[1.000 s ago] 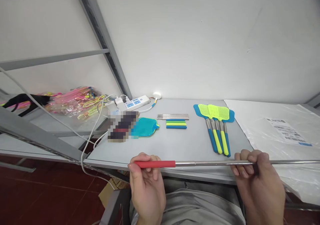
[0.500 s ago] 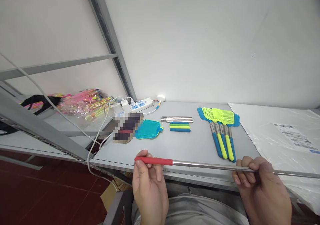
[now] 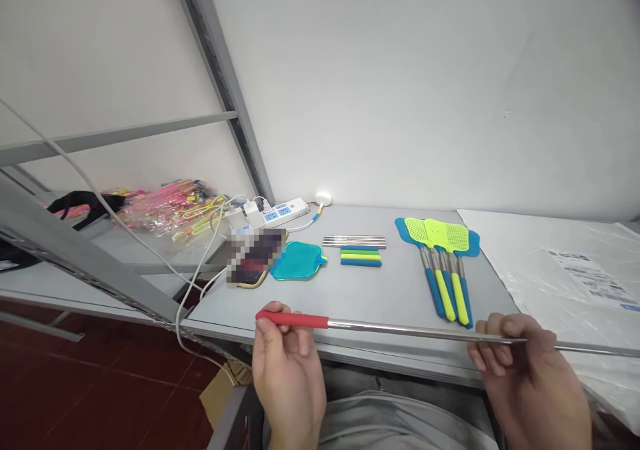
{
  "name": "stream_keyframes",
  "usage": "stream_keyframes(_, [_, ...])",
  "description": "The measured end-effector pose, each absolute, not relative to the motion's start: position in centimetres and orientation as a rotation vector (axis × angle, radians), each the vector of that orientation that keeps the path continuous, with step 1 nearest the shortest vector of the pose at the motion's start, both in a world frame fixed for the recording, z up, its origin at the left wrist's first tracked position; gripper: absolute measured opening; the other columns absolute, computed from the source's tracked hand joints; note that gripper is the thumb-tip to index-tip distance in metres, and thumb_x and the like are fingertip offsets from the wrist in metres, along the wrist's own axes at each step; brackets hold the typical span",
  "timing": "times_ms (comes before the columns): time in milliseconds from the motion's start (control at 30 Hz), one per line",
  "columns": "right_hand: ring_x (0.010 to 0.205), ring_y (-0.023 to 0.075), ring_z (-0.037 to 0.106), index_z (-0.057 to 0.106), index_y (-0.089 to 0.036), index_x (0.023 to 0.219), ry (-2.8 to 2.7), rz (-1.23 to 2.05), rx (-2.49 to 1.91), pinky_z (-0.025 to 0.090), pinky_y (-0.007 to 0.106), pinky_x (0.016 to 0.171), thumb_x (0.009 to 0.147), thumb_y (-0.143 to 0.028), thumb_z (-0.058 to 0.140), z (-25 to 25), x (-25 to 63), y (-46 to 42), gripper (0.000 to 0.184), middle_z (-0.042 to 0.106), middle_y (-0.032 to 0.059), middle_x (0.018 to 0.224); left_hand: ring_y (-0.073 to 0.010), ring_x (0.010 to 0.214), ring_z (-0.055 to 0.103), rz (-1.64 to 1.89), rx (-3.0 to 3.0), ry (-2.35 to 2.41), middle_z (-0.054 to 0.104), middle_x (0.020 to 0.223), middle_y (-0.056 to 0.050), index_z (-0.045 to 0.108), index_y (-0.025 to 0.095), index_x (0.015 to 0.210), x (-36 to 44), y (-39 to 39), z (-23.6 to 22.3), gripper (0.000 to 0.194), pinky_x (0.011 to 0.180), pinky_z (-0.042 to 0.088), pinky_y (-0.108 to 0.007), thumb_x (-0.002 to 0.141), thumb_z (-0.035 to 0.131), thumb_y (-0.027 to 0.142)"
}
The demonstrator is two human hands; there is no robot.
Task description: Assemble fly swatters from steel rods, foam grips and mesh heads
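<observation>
A telescopic metal rod (image 3: 400,330) with a red handle sleeve (image 3: 300,320) is stretched out level above the table's front edge. My left hand (image 3: 287,363) is closed round the red sleeve at its left end. Farther right, my right hand (image 3: 533,363) grips the thin metal section, and the rod's tip runs on past the right edge of the picture. On the table behind lie several short metal rods (image 3: 354,241) beside blue, green and yellow sleeves (image 3: 361,257). Assembled fly swatters (image 3: 445,263) with blue and yellow heads lie to the right. Loose swatter heads (image 3: 297,261) are stacked to the left.
A blurred phone-like object (image 3: 254,260) lies beside the loose heads, before a white power strip (image 3: 284,211). White cables hang over the table's left edge by a metal shelf post (image 3: 225,90). Bagged colourful goods (image 3: 170,210) sit on the left shelf; white plastic sheeting (image 3: 565,270) covers the right side.
My left hand has moved slightly left with the red sleeve. My right hand has shifted a little right along with the rod's thin section, so the hands are farther apart.
</observation>
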State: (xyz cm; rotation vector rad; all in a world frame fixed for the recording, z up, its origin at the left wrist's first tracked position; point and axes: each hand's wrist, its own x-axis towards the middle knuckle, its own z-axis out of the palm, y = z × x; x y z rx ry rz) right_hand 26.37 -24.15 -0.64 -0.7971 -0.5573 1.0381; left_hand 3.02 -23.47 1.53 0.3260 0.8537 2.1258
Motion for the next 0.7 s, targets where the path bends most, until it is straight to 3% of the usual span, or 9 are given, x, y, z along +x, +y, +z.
stream_keyframes(333, [0.05,0.009,0.032,0.06,-0.021,0.08,-0.393,0.88,-0.779,0.035,0.021,0.044,0.09,-0.035,0.062,0.0,28.5,-22.7,0.017,0.035,-0.0054,0.06,-0.0064,0.047,0.033,2.311,0.257,0.771,0.05,0.075,0.005,0.059,0.018,0.086,-2.1,-21.6,2.8,0.022,0.064,0.051,-0.022,0.098,0.05,0.034])
stream_keyframes(700, [0.059,0.0086,0.035,0.057,-0.017,0.076,-0.348,0.847,-0.679,0.037,0.019,0.047,0.089,-0.025,0.062,0.3,29.0,-22.9,0.016,0.038,-0.0033,0.073,-0.0046,0.046,0.033,2.278,0.244,0.791,0.054,0.076,0.005,0.062,0.017,0.089,-1.2,-21.3,2.0,0.021,0.058,0.047,-0.018,0.096,0.056,0.036])
